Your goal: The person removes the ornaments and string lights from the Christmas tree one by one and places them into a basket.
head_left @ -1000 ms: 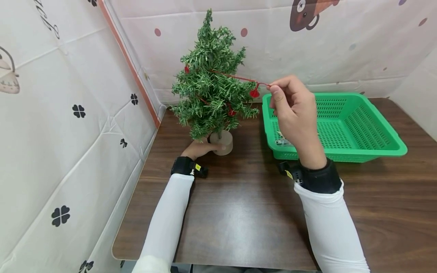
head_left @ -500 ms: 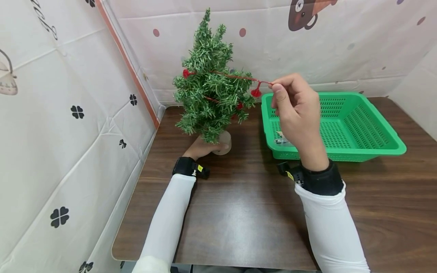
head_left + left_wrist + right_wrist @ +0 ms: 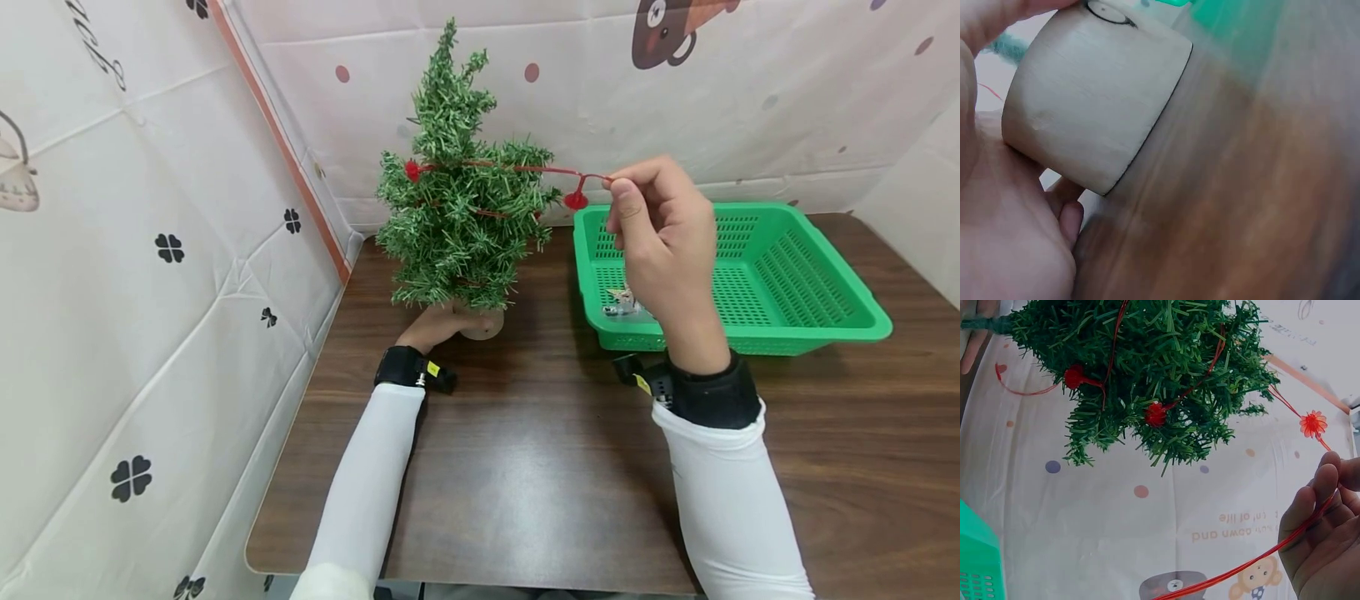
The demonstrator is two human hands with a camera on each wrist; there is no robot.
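Observation:
A small green artificial tree [image 3: 461, 200] stands in a pale round wooden base [image 3: 480, 323] near the table's back left. A red string with red pom-poms [image 3: 517, 169] winds around its branches. My left hand [image 3: 442, 325] grips the base [image 3: 1094, 106], fingers curled round it. My right hand [image 3: 660, 242] is raised to the right of the tree and pinches the taut free end of the string [image 3: 1260, 556] between thumb and fingers. One pom-pom [image 3: 575, 200] hangs just left of those fingers. The tree [image 3: 1141, 369] and pom-poms fill the right wrist view.
A green plastic basket [image 3: 810, 325] sits at the back right with a small item [image 3: 621, 303] in its near left corner. The brown wooden table [image 3: 525, 483] is walled by patterned white sheets at the left and back.
The tree has turned on its base under my left hand, and the string lies higher across its branches. My right hand has shifted slightly right, still pinching the string.

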